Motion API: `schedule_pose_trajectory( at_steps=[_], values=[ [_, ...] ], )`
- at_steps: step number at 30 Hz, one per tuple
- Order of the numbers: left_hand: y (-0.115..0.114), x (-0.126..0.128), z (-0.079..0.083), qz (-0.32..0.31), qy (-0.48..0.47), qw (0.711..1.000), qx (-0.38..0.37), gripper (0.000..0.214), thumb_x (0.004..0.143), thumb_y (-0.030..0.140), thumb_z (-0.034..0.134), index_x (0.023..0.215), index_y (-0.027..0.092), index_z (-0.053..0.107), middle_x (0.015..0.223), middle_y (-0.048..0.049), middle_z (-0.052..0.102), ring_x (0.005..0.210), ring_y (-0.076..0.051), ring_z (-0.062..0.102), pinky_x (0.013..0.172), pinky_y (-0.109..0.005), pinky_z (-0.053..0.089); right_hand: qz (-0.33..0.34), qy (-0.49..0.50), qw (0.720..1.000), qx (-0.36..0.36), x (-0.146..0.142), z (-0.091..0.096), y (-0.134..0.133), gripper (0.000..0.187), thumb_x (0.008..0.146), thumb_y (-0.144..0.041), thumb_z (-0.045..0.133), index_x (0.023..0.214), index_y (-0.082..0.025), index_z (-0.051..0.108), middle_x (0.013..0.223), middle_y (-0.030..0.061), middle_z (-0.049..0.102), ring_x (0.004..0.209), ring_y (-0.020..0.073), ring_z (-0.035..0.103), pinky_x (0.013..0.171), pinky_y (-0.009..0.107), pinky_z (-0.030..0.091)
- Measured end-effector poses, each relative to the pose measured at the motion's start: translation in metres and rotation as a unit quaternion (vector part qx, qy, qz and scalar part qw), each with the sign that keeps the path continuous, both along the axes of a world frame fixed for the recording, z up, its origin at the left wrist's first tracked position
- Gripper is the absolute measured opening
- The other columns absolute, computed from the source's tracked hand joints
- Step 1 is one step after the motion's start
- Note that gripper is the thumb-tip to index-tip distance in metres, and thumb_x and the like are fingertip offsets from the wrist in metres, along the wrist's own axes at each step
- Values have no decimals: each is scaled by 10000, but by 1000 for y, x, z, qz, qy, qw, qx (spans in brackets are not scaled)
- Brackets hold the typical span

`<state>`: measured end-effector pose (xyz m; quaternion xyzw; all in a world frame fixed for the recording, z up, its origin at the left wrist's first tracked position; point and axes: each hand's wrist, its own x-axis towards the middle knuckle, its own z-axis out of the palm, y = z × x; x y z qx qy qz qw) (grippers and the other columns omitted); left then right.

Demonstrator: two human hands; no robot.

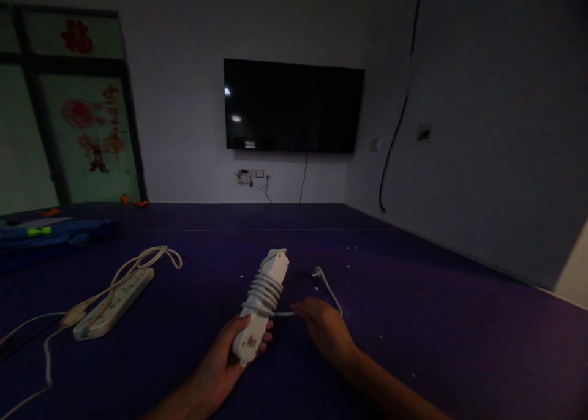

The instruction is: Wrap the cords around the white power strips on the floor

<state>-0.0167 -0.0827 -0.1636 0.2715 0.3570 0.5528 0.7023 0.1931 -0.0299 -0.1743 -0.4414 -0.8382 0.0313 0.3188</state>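
Observation:
My left hand (pixel 225 359) is wrapped round the near end of a white power strip (pixel 264 303), which it holds just above the purple floor. The strip's own white cord is wound in several turns about its middle. My right hand (pixel 324 328) pinches the free length of that cord (pixel 328 288) close beside the strip. The loose end loops away to a plug (pixel 316 273) lying on the floor just beyond my right hand.
A second power strip (pixel 114 302) with a beige cord (pixel 142 262) lies on the purple floor (pixel 413 310) at left. Blue items (pixel 50 236) sit at far left. A dark television (pixel 291 106) hangs on the back wall above wall sockets (pixel 252 175).

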Motion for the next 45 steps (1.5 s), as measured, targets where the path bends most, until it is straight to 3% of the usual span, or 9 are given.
schedule_pose_trajectory(
  at_steps=[9,14,18,22,25,29,33,40,45],
  values=[
    [-6,-1,0,-109,-50,991,59,317,683,306,650,899,75,629,838,-157,696,661,-196,641,616,-279,453,-77,-45,995,-53,16,9,9,316,837,-101,400,873,-207,696,898,62,693,890,190,626,789,282,446],
    [-8,2,0,-150,-42,981,112,349,684,310,630,954,89,628,809,-141,694,621,-182,631,569,-259,436,-45,-77,995,-43,6,10,1,302,742,-40,431,870,-172,671,963,103,665,955,233,589,864,352,410],
    [-10,6,0,-159,-44,978,131,450,686,300,622,1088,100,586,809,-129,693,616,-192,635,556,-265,436,31,48,997,-49,-11,7,-12,346,659,-34,467,937,-168,622,1064,106,624,1040,250,540,926,394,383],
    [-11,7,-1,-167,-60,977,118,358,687,318,621,953,79,633,763,-134,694,608,-202,641,549,-267,447,207,245,934,-158,-24,6,-28,341,657,-55,476,969,-167,557,926,58,636,866,193,599,815,332,469],
    [-11,6,1,-165,-69,981,71,307,694,330,618,837,61,649,710,-140,694,592,-202,647,540,-255,461,277,299,881,-239,-24,12,-38,339,697,-159,575,1030,-170,515,889,43,624,855,196,600,785,330,484],
    [-9,2,5,-156,-80,984,-43,320,757,342,562,804,38,648,675,-147,692,625,-202,666,574,-243,490,291,301,872,-253,-20,13,-39,438,721,-358,677,1077,-167,506,985,76,614,930,215,586,819,343,469],
    [-6,1,3,-116,-56,991,-39,293,781,320,540,808,46,641,653,-132,691,533,-201,649,501,-258,488,308,327,858,-249,-21,2,-29,486,727,-495,658,1064,-171,525,1013,91,625,940,229,594,825,353,468],
    [-1,3,-5,-42,19,997,56,354,747,421,628,861,86,644,678,-97,674,554,-178,617,467,-253,473,184,328,909,-182,-22,-18,-21,418,732,-515,639,954,-170,561,908,85,645,838,230,609,749,345,494],
    [3,0,-12,1,107,976,191,703,540,456,792,1134,166,552,1030,-136,657,854,-254,633,667,-329,526,141,311,928,-150,-21,-17,-21,411,771,-496,601,1028,-176,579,984,101,654,898,239,615,796,357,498]
  ],
)
